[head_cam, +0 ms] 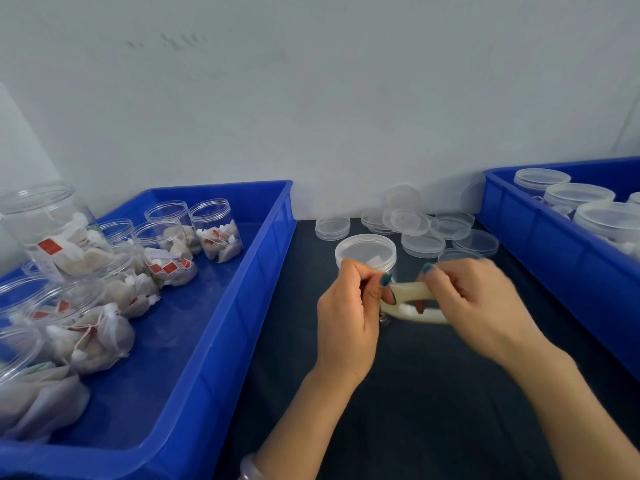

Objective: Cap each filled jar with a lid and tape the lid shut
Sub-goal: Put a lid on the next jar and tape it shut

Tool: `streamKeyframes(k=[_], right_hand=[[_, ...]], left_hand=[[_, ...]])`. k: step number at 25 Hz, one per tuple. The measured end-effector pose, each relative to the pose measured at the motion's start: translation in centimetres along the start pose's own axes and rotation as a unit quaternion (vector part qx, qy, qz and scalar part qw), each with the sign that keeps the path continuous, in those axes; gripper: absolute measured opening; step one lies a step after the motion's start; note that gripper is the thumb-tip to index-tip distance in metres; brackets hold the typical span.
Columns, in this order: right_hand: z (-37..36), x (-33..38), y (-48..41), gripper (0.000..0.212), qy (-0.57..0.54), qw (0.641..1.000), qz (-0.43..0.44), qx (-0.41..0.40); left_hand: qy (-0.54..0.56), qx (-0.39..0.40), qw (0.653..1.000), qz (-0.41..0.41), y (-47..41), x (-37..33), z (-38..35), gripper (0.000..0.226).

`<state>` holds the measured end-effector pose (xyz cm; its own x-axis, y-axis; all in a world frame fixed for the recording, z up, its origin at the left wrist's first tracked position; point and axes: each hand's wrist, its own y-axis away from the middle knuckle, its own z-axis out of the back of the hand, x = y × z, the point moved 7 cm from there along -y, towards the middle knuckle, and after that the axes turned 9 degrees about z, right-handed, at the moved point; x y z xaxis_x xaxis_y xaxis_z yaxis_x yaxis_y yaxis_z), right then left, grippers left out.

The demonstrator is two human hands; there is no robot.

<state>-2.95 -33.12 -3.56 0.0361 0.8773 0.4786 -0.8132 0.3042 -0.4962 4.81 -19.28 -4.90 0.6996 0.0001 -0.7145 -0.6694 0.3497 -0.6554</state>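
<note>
A clear jar with a lid (365, 252) on it stands on the dark table just beyond my hands. My right hand (474, 303) grips a roll of clear tape (414, 308), its fingers curled through the ring; the hand is blurred. My left hand (349, 306) pinches something small at the roll's left edge, most likely the tape's free end, with thumb and forefinger. Both hands hover close in front of the capped jar. The jar's lower part is hidden behind my hands.
A blue crate (249, 306) on the left holds several open jars of tea bags (214, 233). Loose clear lids (422, 244) lie scattered at the back of the table. A second blue crate (554, 244) on the right holds capped jars (578, 197).
</note>
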Motion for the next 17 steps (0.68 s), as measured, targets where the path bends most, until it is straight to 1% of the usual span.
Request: streamKeyframes(k=[1,3,5,6,8,10,13,17], right_hand=[[0.9,0.7,0.3,0.050,0.059,0.995,0.023,-0.077],[2.3,2.4,1.1,0.042,0.152,0.964,0.098,-0.197],[2.8,2.8,1.8,0.038,0.230,0.921,0.160,-0.272],[2.9,2.5,2.0,0.037,0.259,0.903,0.178,-0.293],[2.7,1.6,1.9,0.038,0.303,0.881,0.186,-0.312],[2.2,0.7,1.6,0.042,0.331,0.874,0.171,-0.311],[1.5,-0.8,0.7,0.051,0.341,0.889,0.125,-0.278],[1.4,-2.8,0.2,0.059,0.308,0.916,0.073,-0.244]], left_hand=[[0.013,-0.006,1.000,0.004,0.0,-0.1,0.0,0.027],[0.036,-0.025,0.999,0.004,0.0,-0.3,0.4,0.024],[0.055,-0.051,0.997,0.006,-0.2,-0.3,1.1,0.021],[0.065,-0.064,0.996,0.012,-0.4,-0.1,1.4,0.020],[0.076,-0.085,0.993,0.033,-0.8,0.5,2.0,0.018],[0.073,-0.098,0.991,0.055,-1.0,1.2,2.3,0.021],[0.068,-0.118,0.988,0.075,-1.3,2.1,2.7,0.023],[0.067,-0.126,0.984,0.105,-1.7,3.1,3.2,0.019]])
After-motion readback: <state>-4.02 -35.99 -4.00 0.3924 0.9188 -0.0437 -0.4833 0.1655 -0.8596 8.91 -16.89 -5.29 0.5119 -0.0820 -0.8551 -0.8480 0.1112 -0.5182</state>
